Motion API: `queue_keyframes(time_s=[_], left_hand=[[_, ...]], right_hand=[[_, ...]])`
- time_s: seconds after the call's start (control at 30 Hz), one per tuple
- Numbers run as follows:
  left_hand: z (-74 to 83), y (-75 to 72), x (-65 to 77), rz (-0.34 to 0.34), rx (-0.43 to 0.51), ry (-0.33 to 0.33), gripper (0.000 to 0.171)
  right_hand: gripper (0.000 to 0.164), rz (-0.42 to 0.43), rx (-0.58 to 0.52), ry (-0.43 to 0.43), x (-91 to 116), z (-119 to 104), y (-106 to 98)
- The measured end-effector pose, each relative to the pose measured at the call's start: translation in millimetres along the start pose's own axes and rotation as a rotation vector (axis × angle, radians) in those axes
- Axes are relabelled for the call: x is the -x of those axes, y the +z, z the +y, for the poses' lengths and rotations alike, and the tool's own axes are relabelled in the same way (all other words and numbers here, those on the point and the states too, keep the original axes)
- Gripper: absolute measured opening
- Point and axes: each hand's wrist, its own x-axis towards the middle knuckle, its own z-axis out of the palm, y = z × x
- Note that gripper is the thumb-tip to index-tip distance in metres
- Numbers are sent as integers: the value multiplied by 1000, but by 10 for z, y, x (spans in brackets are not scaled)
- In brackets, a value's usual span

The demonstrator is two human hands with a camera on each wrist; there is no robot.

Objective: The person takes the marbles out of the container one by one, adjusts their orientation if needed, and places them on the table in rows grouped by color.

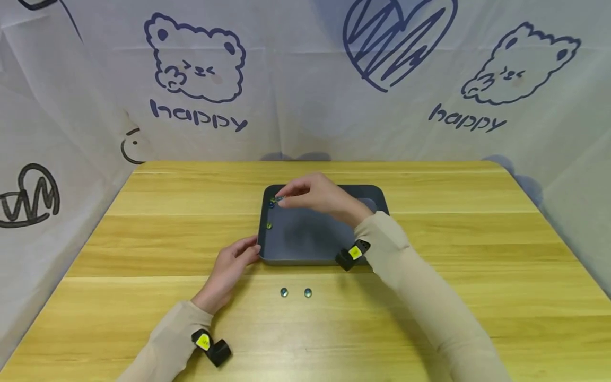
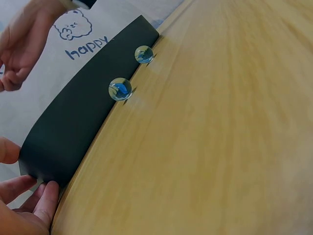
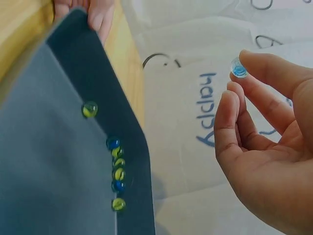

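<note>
My right hand (image 1: 317,195) is above the far left part of a dark grey tray (image 1: 305,239). In the right wrist view its thumb and forefinger pinch a clear glass marble (image 3: 238,68) with a blue swirl, held apart from the tray. My left hand (image 1: 231,268) holds the tray's near left corner, fingers and thumb on either side of it. Inside the tray, several yellow and blue marbles (image 3: 118,174) line the left wall, and a yellow one (image 3: 89,109) sits apart, nearer the left hand. Two clear marbles (image 1: 284,292) (image 1: 307,293) lie on the table before the tray.
The tray stands on a light wooden table (image 1: 453,254). White cloth (image 1: 296,90) with drawn bears, a heart and lettering hangs behind the table and along its sides.
</note>
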Motion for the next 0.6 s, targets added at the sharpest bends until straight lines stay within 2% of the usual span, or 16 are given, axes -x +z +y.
queue_keyframes(time_s=[0.37, 0.6], left_hand=[[1, -12, -9, -10, 3, -6, 45], [-9, -23, -6, -7, 10, -10, 45]], right_hand=[[26, -18, -214, -94, 451, 112, 105], [25, -19, -278, -121, 711, 199, 139]])
